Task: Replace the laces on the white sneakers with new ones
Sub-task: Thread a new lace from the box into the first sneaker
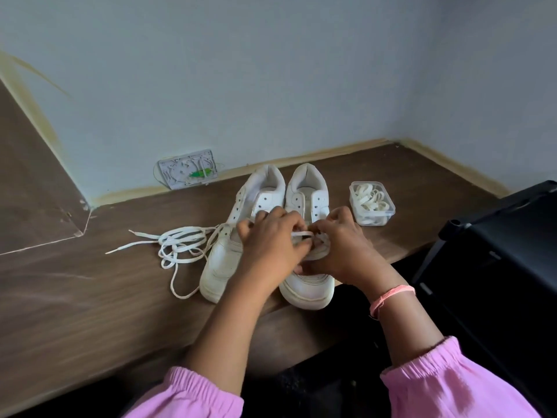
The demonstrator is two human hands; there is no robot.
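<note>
Over the right sneaker (pixel 307 285), both hands, left (pixel 271 242) and right (pixel 340 245), apparently pinch one lace (pixel 301 234).

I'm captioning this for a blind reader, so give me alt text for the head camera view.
A person's left hand and right hand pinch a white lace over the right sneaker of a white pair on a brown table. Loose laces lie left of the left sneaker; a clear box of laces sits to the right.
</note>
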